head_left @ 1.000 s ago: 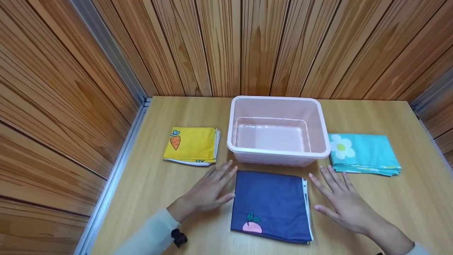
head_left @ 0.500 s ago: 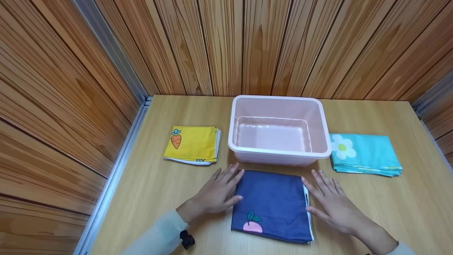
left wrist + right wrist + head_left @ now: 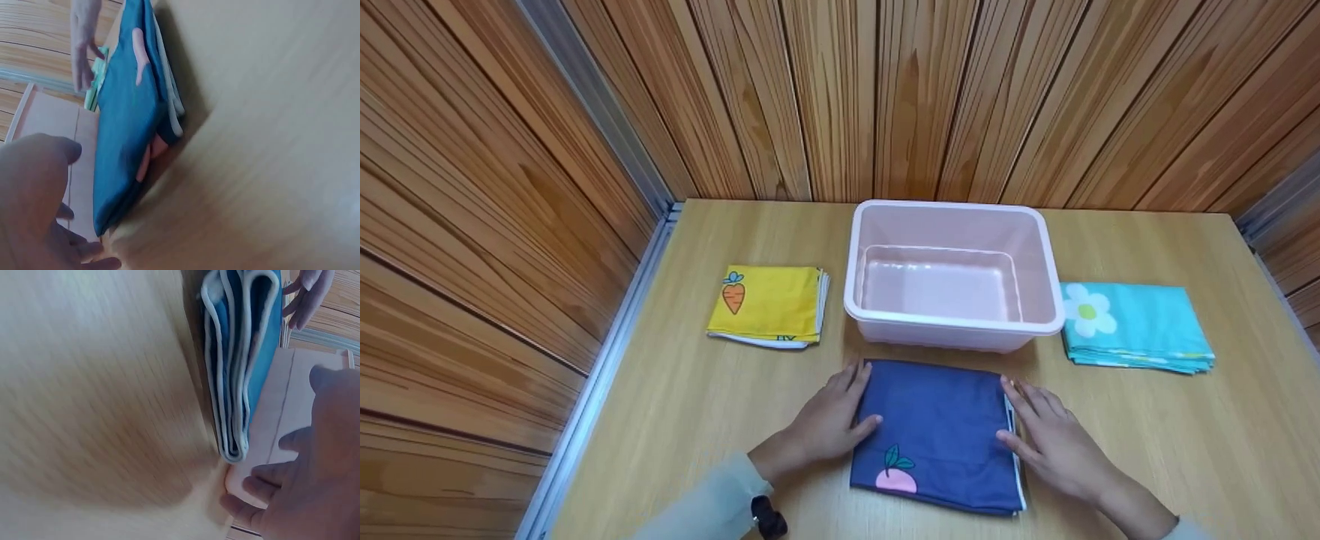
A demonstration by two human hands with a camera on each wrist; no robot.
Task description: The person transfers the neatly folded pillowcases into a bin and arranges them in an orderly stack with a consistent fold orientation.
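Observation:
A navy folded cloth (image 3: 934, 427) with a pink fruit print lies flat on the table, its layered white-edged side (image 3: 236, 382) facing the right. At its left edge is my left hand (image 3: 825, 420), fingers loosely extended along the side and thumb over the top. My right hand (image 3: 1057, 442) mirrors it at the right edge, thumb tip over the cloth and fingertips by its far corner. Neither hand curls round the cloth. In the left wrist view, the left fingers (image 3: 70, 149) appear just off the fabric.
Behind the cloth stands a pink plastic tub (image 3: 952, 326) with nothing in it. A yellow folded cloth (image 3: 772, 304) with a carrot print lies to the left, a turquoise one (image 3: 1147, 322) with a white flower right of the tub. Wood-panelled walls (image 3: 915, 97) rise behind the table.
Both hands have moved inward from either side to the navy cloth's left and right edges. The cloths and tub have stayed in place.

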